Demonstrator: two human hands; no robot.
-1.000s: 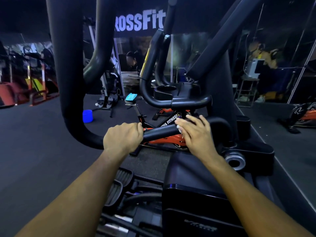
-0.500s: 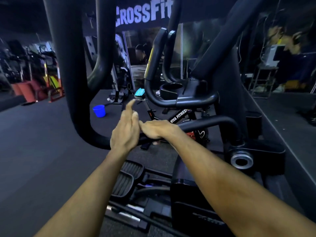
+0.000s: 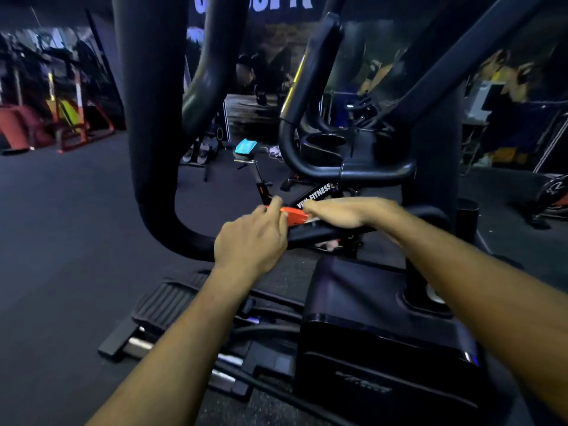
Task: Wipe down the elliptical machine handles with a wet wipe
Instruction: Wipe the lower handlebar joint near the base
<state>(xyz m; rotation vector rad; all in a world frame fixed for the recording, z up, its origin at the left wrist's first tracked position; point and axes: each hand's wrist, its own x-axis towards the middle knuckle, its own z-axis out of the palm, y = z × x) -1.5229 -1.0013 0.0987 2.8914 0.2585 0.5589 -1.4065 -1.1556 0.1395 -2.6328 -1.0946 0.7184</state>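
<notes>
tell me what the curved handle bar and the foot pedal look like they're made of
The curved handle bar: probably metal tubing under a matte black coating or foam; it shows only soft, dull highlights. The foot pedal: likely moulded black plastic or rubber, judging by its raised parallel ribs and low sheen. The dim light leaves both uncertain.

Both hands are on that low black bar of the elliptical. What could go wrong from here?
The left hand and right hand sit close together on the handle bar, so they may bump or leave the same stretch unwiped. No wet wipe shows clearly, so it may have slipped or bunched. The pedal lies just below; a moving linkage could shift the bar.
</notes>
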